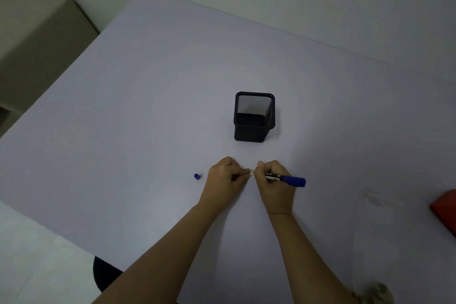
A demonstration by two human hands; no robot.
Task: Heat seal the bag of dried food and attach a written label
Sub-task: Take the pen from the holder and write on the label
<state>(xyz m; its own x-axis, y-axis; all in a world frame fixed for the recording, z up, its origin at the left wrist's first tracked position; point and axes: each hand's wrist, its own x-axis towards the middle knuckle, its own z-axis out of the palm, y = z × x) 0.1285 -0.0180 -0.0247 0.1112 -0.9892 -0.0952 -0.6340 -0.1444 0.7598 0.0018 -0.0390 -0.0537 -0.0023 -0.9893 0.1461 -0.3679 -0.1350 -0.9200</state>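
Both my hands meet near the middle of the pale table (153,96). My right hand (272,181) grips a blue marker (287,179), whose blue rear end sticks out to the right. My left hand (225,176) is closed, and its fingertips pinch a small whitish piece (251,172) between the two hands; what it is cannot be told. The marker's blue cap (196,176) stands alone on the table, left of my left hand. No bag of dried food is in view.
A black mesh pen holder (254,117) stands just beyond my hands. A red object (445,210) pokes in at the right edge. A faint clear sheet (380,197) lies near it. A beige cabinet (37,39) sits far left, a dark stool (104,273) below the table edge.
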